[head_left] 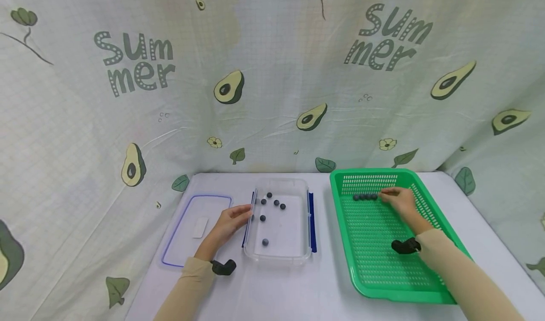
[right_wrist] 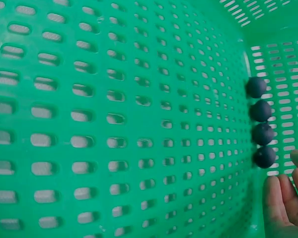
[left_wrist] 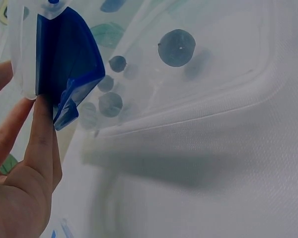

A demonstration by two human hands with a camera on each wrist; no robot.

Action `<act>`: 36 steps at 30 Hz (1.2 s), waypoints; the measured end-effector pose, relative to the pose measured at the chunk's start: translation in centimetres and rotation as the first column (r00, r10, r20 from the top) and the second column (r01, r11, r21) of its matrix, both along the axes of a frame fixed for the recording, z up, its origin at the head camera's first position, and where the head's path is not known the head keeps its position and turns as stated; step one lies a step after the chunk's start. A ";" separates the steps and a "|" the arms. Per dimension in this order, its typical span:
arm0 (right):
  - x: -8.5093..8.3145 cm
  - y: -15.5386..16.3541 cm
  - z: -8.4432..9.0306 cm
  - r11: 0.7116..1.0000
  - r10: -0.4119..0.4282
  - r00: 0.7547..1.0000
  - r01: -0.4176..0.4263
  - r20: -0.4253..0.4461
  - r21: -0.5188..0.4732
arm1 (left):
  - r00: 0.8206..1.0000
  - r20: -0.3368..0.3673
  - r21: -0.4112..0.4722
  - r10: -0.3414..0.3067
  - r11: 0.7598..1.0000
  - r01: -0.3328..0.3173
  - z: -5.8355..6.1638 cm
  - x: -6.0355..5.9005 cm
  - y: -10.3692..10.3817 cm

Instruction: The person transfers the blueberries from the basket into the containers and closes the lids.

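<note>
My left hand (head_left: 232,224) is at the left side of a clear plastic container (head_left: 289,245), its fairly straight fingers touching the wall beside a blue latch (left_wrist: 72,69) that hangs down. Several loose blueberries (head_left: 262,218) lie inside; the left wrist view shows them through the wall, one blueberry (left_wrist: 177,47) largest. Over the far part of a green basket (head_left: 357,273), my right hand (head_left: 402,203) has its fingertips beside the right end of a short row of blueberries (head_left: 365,196). Up close, the nearest blueberry (right_wrist: 264,156) sits just off the parted thumb and fingers, with nothing visible between them.
A clear lid with a blue seal (head_left: 193,231) lies flat left of the container. Another blue latch (head_left: 312,221) sticks out on the container's right side. The basket's raised, slotted walls surround the right hand. A printed cloth (head_left: 272,75) hangs behind the white table (head_left: 281,292).
</note>
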State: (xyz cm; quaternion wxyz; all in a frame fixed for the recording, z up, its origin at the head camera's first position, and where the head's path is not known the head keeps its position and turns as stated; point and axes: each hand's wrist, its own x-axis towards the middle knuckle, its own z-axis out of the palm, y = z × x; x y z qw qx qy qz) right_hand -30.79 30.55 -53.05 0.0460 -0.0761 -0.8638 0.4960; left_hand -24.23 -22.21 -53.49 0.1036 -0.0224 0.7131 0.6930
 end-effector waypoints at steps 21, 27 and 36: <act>-0.3 -1.4 -1.4 0.993 -0.053 0.998 0.057 -0.042 0.104 | 1.000 0.001 0.014 0.004 1.000 -0.004 0.0 0.0 -0.1; 0.1 -1.1 -0.8 0.993 -0.042 0.998 0.047 -0.049 0.110 | 1.000 0.011 0.008 0.012 1.000 -0.012 0.0 0.1 -0.1; 0.5 -0.9 1.3 1.000 -0.003 1.000 0.003 -0.020 -0.001 | 1.000 0.009 0.010 0.003 1.000 -0.003 0.1 0.1 -0.1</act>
